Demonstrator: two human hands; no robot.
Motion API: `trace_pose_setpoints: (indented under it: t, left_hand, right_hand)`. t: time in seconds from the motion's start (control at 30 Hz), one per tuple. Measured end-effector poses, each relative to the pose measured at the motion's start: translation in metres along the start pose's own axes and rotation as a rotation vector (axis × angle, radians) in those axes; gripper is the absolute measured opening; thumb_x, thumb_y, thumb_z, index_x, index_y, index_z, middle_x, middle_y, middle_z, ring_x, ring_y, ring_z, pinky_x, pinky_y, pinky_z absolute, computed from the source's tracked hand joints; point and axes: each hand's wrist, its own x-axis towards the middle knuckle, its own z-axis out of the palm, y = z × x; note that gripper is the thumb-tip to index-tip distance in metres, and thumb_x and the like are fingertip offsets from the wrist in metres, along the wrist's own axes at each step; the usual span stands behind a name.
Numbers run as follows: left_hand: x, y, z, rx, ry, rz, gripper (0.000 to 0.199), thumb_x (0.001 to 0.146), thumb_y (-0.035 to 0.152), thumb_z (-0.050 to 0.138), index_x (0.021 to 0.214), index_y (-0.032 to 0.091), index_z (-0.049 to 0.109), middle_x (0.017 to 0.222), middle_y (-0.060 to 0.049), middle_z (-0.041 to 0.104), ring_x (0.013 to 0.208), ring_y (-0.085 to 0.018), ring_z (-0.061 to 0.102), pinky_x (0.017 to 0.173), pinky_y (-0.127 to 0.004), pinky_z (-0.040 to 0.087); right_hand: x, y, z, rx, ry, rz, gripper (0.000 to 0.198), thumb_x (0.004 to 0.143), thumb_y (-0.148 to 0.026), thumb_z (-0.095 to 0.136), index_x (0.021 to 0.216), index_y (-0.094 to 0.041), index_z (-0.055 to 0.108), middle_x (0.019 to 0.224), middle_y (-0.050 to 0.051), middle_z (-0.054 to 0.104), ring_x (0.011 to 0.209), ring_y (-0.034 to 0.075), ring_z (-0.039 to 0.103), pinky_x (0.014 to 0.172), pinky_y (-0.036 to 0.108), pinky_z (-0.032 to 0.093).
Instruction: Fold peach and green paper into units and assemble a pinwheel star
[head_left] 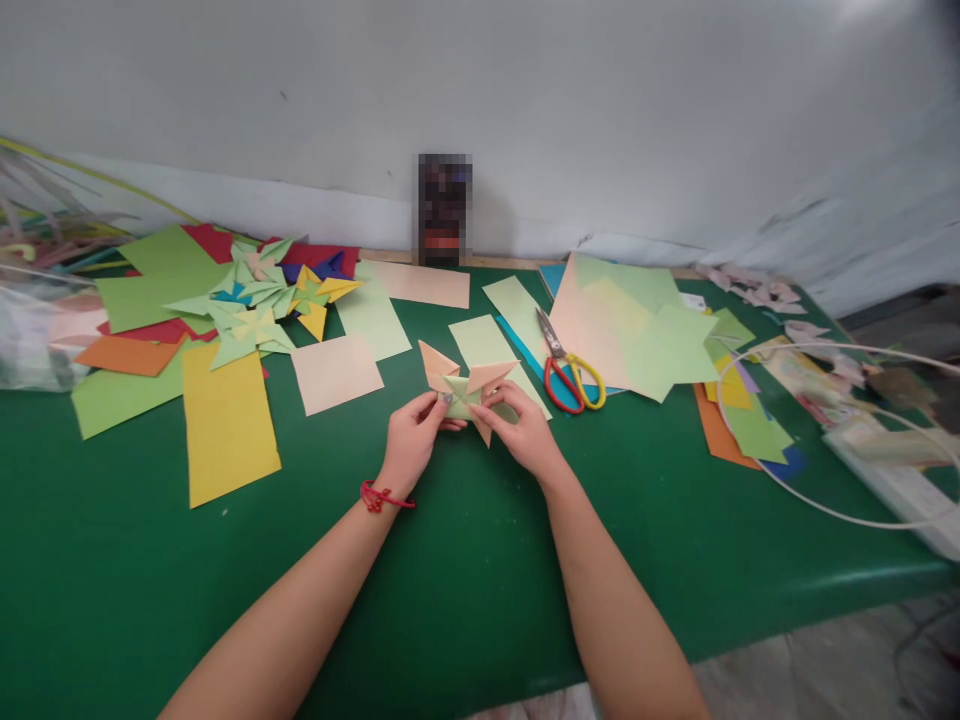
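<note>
Folded paper (461, 388) (2 colours: peach, pale green) is pinched over the table (465, 560) by the fingers (433, 411) of left hand (411, 435) and right hand (528, 430). Scissors (556, 350) are laid near the latter.

Folded green paper (461, 390) spreads pointed peach flaps (491, 375).

no words, numbers or logos I can actually read here tbh; the upright phone-shaped dark block (442, 208) by the wall (300, 120) is all pixelated; the small white slip (693, 301) beside the pale green sheets (675, 345) is too tiny to make out
</note>
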Motion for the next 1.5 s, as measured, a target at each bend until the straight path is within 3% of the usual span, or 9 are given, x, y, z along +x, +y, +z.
trace_pose_setpoints:
  t: [0.27, 0.47, 0.67, 0.97, 1.13, 1.2, 1.33, 1.5]
  left_hand:
    - [-0.003, 0.004, 0.002, 0.095, -0.012, 0.037, 0.027, 0.076, 0.04, 0.057, 0.079, 0.015, 0.066, 0.071, -0.001, 0.066, 0.061, -0.016, 0.064, 0.063, -0.029, 0.053]
    - [-0.003, 0.002, 0.001, 0.139, 0.036, 0.052, 0.031, 0.075, 0.042, 0.058, 0.088, 0.015, 0.067, 0.079, -0.003, 0.069, 0.062, -0.016, 0.064, 0.065, -0.028, 0.053]
    - [-0.001, 0.001, -0.001, 0.087, 0.073, 0.021, 0.032, 0.075, 0.042, 0.058, 0.088, 0.014, 0.067, 0.077, -0.003, 0.069, 0.06, -0.016, 0.064, 0.065, -0.029, 0.053]
    - [-0.002, -0.001, -0.001, 0.091, 0.009, 0.029, 0.033, 0.075, 0.042, 0.058, 0.089, 0.014, 0.066, 0.08, -0.004, 0.069, 0.062, -0.016, 0.064, 0.064, -0.029, 0.054]
    - [-0.002, -0.001, 0.0, 0.057, 0.018, 0.031, 0.03, 0.076, 0.041, 0.058, 0.087, 0.014, 0.066, 0.08, -0.004, 0.069, 0.063, -0.017, 0.065, 0.065, -0.03, 0.055]
    - [-0.002, 0.001, 0.001, 0.005, 0.009, 0.032, 0.033, 0.074, 0.04, 0.06, 0.093, 0.013, 0.064, 0.088, -0.007, 0.069, 0.068, -0.018, 0.066, 0.068, -0.032, 0.056]
    - [-0.002, 0.004, 0.002, -0.13, -0.049, 0.02, 0.053, 0.072, 0.038, 0.063, 0.118, 0.015, 0.05, 0.121, -0.015, 0.055, 0.087, -0.023, 0.065, 0.071, -0.036, 0.056]
    - [-0.002, -0.001, -0.001, -0.16, -0.155, -0.022, 0.056, 0.076, 0.048, 0.056, 0.119, 0.013, 0.049, 0.114, -0.018, 0.06, 0.092, -0.025, 0.063, 0.072, -0.036, 0.055]
  right_hand:
    - [-0.001, 0.003, 0.0, -0.07, -0.014, 0.042, 0.021, 0.076, -0.036, 0.06, 0.064, -0.02, 0.054, 0.081, 0.004, 0.057, 0.086, 0.019, 0.055, 0.079, 0.035, 0.043]
    - [0.0, 0.005, 0.001, -0.079, 0.015, 0.077, 0.022, 0.07, -0.041, 0.065, 0.067, -0.02, 0.058, 0.087, 0.004, 0.059, 0.091, 0.021, 0.055, 0.084, 0.037, 0.042]
    - [0.001, 0.0, -0.006, -0.001, -0.028, 0.039, 0.015, 0.078, -0.034, 0.058, 0.072, -0.02, 0.057, 0.101, 0.005, 0.057, 0.102, 0.019, 0.052, 0.092, 0.036, 0.038]
    - [0.0, 0.001, -0.005, -0.03, -0.036, 0.073, 0.02, 0.075, -0.039, 0.06, 0.075, -0.019, 0.06, 0.088, 0.004, 0.06, 0.088, 0.019, 0.056, 0.083, 0.035, 0.042]
    - [0.0, 0.0, -0.005, -0.021, -0.031, 0.079, 0.019, 0.074, -0.039, 0.062, 0.076, -0.02, 0.06, 0.084, 0.003, 0.061, 0.088, 0.019, 0.057, 0.083, 0.036, 0.043]
    - [0.0, -0.003, -0.006, -0.012, -0.03, 0.062, 0.018, 0.074, -0.038, 0.061, 0.08, -0.021, 0.061, 0.092, 0.004, 0.061, 0.094, 0.02, 0.056, 0.086, 0.037, 0.043]
    - [0.0, -0.005, -0.009, -0.062, 0.109, -0.017, 0.012, 0.076, -0.033, 0.061, 0.082, -0.023, 0.062, 0.123, 0.006, 0.051, 0.119, 0.022, 0.043, 0.099, 0.043, 0.035]
    - [-0.001, -0.001, -0.012, -0.191, 0.326, -0.109, 0.007, 0.078, -0.025, 0.058, 0.08, -0.026, 0.065, 0.136, 0.0, 0.038, 0.128, 0.023, 0.032, 0.104, 0.049, 0.029]
